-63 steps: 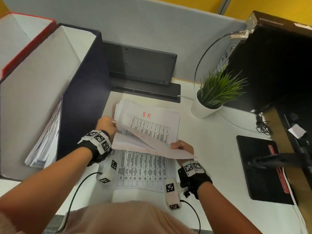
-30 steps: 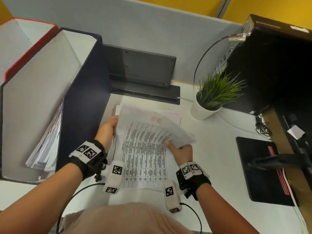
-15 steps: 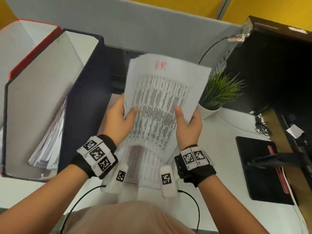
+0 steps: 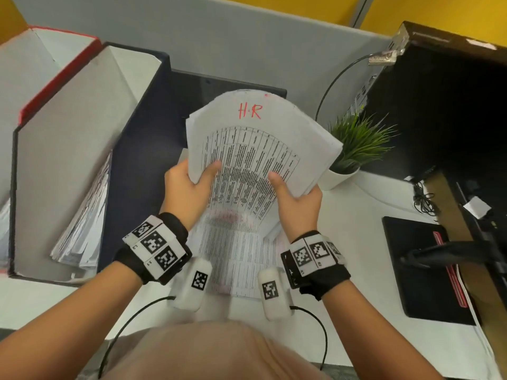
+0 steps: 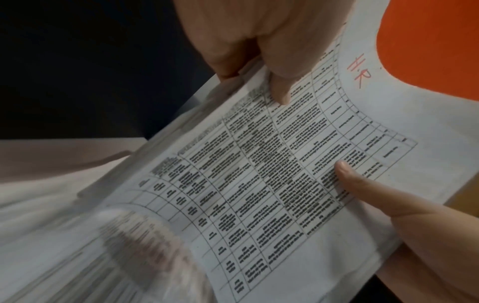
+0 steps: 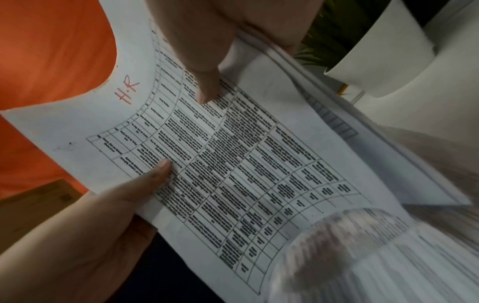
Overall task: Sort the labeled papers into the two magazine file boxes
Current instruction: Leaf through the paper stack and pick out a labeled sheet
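A thick stack of printed papers [image 4: 260, 149], marked "H.R" in red at the top, is held up above the desk and bows between both hands. My left hand [image 4: 197, 178] grips its left edge, thumb on the front sheet. My right hand [image 4: 295, 193] grips the right edge the same way. The wrist views show the stack [image 5: 285, 164] [image 6: 233, 164] with a thumb pressed on each side. More printed sheets [image 4: 238, 259] lie on the desk beneath. The navy file box [image 4: 137, 160] at left holds papers [image 4: 82, 223]. A red file box [image 4: 57, 86] stands behind it.
A potted plant [image 4: 356, 152] stands just right of the held stack. A black monitor base [image 4: 227, 80] sits behind it against the grey partition. A dark computer case [image 4: 452, 111] and a black pad [image 4: 422, 270] occupy the right side. Cables run from my wrists.
Both hands gathered the "H.R" papers from the desk and raised them upright. In the last half second the stack bowed and came a little lower.
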The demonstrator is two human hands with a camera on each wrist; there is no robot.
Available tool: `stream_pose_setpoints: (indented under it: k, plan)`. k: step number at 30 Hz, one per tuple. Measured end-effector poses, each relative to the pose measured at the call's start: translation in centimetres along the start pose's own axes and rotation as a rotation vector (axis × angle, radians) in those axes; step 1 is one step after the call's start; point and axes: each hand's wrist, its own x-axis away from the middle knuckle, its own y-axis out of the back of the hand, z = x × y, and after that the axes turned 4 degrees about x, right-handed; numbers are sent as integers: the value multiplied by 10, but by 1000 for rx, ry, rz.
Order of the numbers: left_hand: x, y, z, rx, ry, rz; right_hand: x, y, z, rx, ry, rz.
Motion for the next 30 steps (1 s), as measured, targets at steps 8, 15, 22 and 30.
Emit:
stream_pose_setpoints:
  k: [8,15,22,30]
  plan:
    - [6,1,43,-241,238,105,16,-2,-40,220,-127,10]
    - [-10,8,0,-254,147,25,1,-6,-10,88,-35,10]
    - [-33,60,-82,-351,141,1,-7,7,-4,196,76,211]
    - [-41,203,-142,-530,396,-148,7,30,-73,531,-148,216]
